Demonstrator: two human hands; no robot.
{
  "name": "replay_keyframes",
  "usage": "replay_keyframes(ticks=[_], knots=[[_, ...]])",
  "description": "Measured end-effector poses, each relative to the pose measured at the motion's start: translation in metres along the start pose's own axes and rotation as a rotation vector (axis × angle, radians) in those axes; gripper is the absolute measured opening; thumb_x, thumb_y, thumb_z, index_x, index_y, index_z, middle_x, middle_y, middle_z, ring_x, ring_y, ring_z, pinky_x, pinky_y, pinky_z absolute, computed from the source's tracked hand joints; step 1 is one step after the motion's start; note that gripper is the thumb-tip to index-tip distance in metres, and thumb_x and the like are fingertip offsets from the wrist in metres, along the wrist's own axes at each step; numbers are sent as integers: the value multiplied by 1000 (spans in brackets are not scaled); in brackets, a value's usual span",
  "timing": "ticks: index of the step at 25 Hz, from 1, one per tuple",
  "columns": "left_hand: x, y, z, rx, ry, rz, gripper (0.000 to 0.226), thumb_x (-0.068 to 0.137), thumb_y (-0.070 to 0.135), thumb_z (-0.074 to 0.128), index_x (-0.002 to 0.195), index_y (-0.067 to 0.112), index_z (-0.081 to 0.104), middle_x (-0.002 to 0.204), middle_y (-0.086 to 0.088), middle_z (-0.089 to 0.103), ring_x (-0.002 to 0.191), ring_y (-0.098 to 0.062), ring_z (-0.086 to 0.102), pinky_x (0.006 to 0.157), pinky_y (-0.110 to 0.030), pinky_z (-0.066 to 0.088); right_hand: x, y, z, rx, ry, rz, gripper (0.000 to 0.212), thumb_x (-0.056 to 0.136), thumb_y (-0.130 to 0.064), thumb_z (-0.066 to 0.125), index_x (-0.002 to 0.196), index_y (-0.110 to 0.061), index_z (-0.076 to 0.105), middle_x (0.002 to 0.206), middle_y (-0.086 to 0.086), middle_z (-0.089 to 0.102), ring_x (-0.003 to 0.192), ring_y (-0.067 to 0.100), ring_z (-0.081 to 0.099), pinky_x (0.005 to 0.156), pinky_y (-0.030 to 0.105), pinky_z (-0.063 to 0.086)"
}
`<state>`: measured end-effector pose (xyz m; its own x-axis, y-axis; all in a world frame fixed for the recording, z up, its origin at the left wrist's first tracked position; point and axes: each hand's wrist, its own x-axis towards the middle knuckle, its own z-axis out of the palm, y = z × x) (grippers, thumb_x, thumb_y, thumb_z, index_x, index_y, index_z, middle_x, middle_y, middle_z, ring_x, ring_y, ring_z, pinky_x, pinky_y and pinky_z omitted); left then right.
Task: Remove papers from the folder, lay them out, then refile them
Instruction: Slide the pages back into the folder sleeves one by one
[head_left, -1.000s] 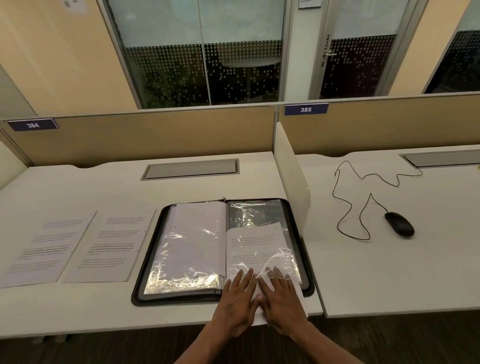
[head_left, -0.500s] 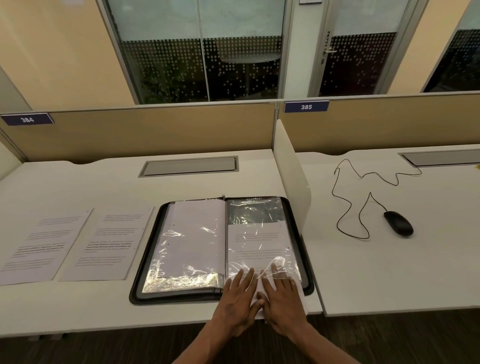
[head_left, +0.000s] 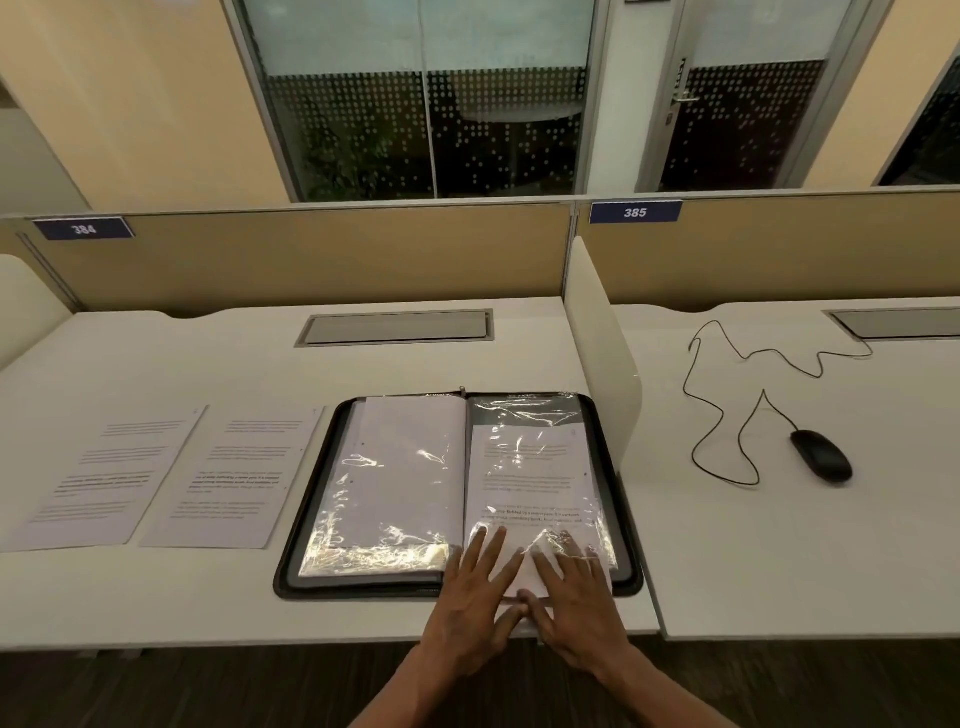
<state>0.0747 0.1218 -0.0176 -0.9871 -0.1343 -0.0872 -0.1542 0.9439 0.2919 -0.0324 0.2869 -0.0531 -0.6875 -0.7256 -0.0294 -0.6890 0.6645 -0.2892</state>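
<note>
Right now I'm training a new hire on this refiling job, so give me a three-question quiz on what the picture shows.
1. True or false: two loose sheets lie on the desk left of the folder.
2. Which folder page holds the sheet being pushed in? A left, B right.
3. What lies on the neighbouring desk?

Key: 1 true. 2 B; the left hand and right hand press flat on its near end. 3 a wired mouse.
</note>
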Motion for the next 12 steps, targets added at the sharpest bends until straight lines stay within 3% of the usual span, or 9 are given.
replay_keyframes(ticks=[7, 12], knots=[[0, -1, -1, 14, -33, 23, 69, 99, 56, 30, 158, 26, 10, 160, 12, -9, 149, -15, -19, 124, -45, -4, 16, -3, -2, -4, -71, -17, 75, 98, -73, 16, 160, -30, 13, 168, 3, -3, 155, 23, -6, 121, 44, -5], [-2, -1, 4, -5, 0, 27, 69, 99, 53, 34, 157, 27, 10, 161, 12, -7, 150, -14, -17, 124, -43, -1, 30, -4, -20, -11, -119, -31, 88, 80, -84, -7, 157, -40, -11, 163, 0, -26, 151, 24, -23, 120, 45, -17]])
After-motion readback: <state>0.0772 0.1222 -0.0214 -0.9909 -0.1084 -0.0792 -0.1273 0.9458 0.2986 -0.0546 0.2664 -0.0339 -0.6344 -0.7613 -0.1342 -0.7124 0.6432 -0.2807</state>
